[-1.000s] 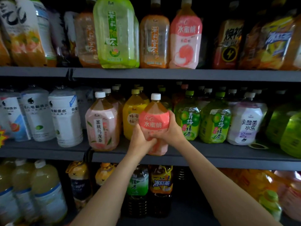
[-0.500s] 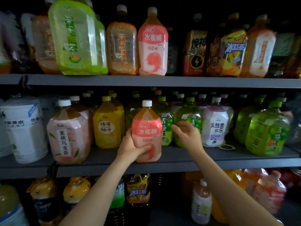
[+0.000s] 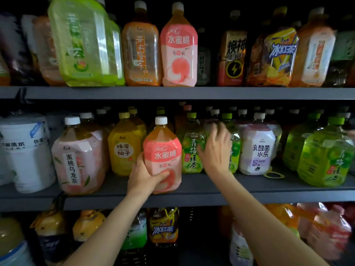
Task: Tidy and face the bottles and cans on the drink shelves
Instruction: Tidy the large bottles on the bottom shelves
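- A dark, dimly lit set of grey metal drink shelves fills the view, three tiers stacked, each packed with large plastic bottles.
- The middle shelf (image 3: 201, 186) is a flat dark grey board with a lighter front lip; a seam breaks the lip near its left end.
- The left hand (image 3: 143, 176) grips the lower body of a peach drink bottle (image 3: 162, 150), thumb wrapped across the front of its pink label; the bottle stands upright at the shelf's front edge, white cap up, label facing outward.
- The right hand (image 3: 216, 150) is raised with fingers spread and relaxed, holding nothing, in front of a green plum tea bottle (image 3: 192, 148) just right of the peach bottle; motion blur hides whether the fingertips touch anything.
- Left of the peach bottle stand a yellow honey pomelo bottle (image 3: 124, 146), a pale pink peach oolong bottle (image 3: 76, 162) and a white water jug (image 3: 25, 150).
- To the right stand a white lactic drink bottle (image 3: 257, 148) and more green bottles (image 3: 324, 154); a loose carry handle ring (image 3: 273, 174) lies flat on the shelf between them.
- The top shelf (image 3: 172, 93) carries green, orange, pink and yellow-labelled bottles.
- The bottom tier, in shadow, holds iced tea and other bottles.
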A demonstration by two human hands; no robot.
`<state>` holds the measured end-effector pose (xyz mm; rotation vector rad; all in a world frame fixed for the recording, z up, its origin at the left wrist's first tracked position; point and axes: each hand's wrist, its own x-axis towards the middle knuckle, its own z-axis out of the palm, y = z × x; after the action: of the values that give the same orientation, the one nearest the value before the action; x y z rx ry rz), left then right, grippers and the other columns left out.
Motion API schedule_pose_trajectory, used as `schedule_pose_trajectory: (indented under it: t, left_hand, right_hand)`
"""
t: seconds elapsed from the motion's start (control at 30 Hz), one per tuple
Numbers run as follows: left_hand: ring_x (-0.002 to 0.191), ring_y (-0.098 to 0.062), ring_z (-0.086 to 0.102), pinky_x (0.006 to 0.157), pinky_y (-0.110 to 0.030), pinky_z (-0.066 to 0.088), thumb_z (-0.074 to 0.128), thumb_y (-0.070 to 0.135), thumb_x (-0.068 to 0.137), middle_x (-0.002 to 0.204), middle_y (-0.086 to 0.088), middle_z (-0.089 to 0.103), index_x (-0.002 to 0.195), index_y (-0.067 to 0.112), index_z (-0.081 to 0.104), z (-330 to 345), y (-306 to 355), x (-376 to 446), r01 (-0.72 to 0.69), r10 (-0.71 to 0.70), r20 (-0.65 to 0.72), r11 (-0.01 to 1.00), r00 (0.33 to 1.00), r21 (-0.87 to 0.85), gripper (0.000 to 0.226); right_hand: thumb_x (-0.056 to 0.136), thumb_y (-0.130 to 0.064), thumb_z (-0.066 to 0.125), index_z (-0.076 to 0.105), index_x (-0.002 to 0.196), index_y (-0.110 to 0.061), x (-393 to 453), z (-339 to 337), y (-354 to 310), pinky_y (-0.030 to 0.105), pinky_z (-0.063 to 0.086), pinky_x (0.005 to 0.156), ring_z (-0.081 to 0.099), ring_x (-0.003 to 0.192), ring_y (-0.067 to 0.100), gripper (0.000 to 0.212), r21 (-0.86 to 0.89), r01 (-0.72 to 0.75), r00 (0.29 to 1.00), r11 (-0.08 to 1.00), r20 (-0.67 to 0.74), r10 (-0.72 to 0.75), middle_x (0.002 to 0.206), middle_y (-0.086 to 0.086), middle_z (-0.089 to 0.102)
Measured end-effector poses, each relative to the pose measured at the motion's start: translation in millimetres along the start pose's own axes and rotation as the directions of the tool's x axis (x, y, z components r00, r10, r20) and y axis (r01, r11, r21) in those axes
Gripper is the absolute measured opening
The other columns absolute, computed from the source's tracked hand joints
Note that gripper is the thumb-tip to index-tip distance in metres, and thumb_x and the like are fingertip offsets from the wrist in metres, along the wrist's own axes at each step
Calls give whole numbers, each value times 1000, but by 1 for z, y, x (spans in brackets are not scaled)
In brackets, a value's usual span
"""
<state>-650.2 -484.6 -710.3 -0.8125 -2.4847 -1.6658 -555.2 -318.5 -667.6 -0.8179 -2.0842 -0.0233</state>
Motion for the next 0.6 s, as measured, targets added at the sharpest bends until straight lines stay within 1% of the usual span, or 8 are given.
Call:
schedule_pose_trajectory:
  t: [0.03, 0.07, 0.13, 0.2, 0.3, 0.4, 0.47, 0.6]
  left_hand:
    - [115, -26, 51, 97, -44, 44, 86, 37, 56, 124, -6, 53, 133, 17, 39, -5, -3, 1, 8, -7, -20, 1000, 1000, 16, 92]
    - [115, -27, 51, 97, -44, 44, 87, 36, 56, 125, -7, 52, 133, 16, 40, -12, -5, 2, 14, -12, -41, 999, 999, 35, 92]
    - [115, -29, 51, 96, -46, 44, 87, 35, 56, 125, -9, 51, 133, 14, 40, -26, -10, 4, 36, -29, -83, 996, 996, 78, 93]
    - [116, -31, 50, 97, -46, 43, 87, 35, 57, 125, -11, 51, 134, 14, 40, -39, -16, 5, 63, -49, -114, 991, 992, 119, 93]
    - [117, -32, 50, 98, -47, 42, 86, 35, 59, 124, -12, 53, 132, 15, 41, -60, -24, 10, 87, -70, -121, 986, 990, 139, 89]
    - [117, -30, 51, 99, -45, 42, 84, 34, 62, 126, -8, 56, 131, 19, 42, -72, -27, 15, 90, -83, -53, 987, 995, 131, 82]
    - [118, -29, 51, 101, -45, 41, 83, 32, 64, 127, -6, 57, 131, 21, 41, -74, -27, 14, 86, -82, -40, 989, 996, 118, 79]
    - [117, -28, 52, 101, -44, 41, 83, 30, 66, 125, -7, 58, 133, 19, 40, -71, -27, 10, 98, -95, -39, 993, 995, 67, 80]
  right_hand:
    - [81, -34, 68, 31, 139, 4, -2, 5, -9, 41, 36, 102, 38, 127, 38, 79, 45, 58, 998, 997, 26, -59, 141, 25, 35]
    - [83, -38, 66, 26, 141, 4, -1, 8, -16, 38, 33, 105, 34, 129, 36, 82, 103, 52, 995, 993, 84, -61, 143, 23, 32]
    - [82, -48, 64, 11, 145, 4, 7, 15, -28, 36, 25, 110, 27, 134, 34, 97, 200, -85, 975, 976, 217, 40, 145, 22, 26]
    - [77, -54, 66, 2, 146, 2, 13, 20, -36, 38, 28, 108, 28, 133, 35, 110, 192, -197, 947, 961, 292, 136, 144, 23, 25]
    - [73, -53, 71, -5, 148, -6, 16, 23, -45, 45, 35, 102, 28, 131, 38, 116, 157, -277, 915, 948, 344, 210, 145, 22, 19]
    - [72, -47, 74, -5, 148, -10, 16, 23, -49, 49, 35, 101, 25, 130, 41, 115, 162, -346, 892, 924, 360, 271, 147, 22, 13]
    - [70, -46, 76, -2, 147, -10, 11, 21, -54, 50, 33, 101, 25, 129, 42, 116, 188, -347, 895, 919, 358, 265, 145, 22, 14]
    - [69, -51, 76, -2, 148, -14, -4, 21, -78, 53, 31, 103, 23, 132, 41, 117, 280, -290, 911, 915, 375, 174, 145, 21, 16]
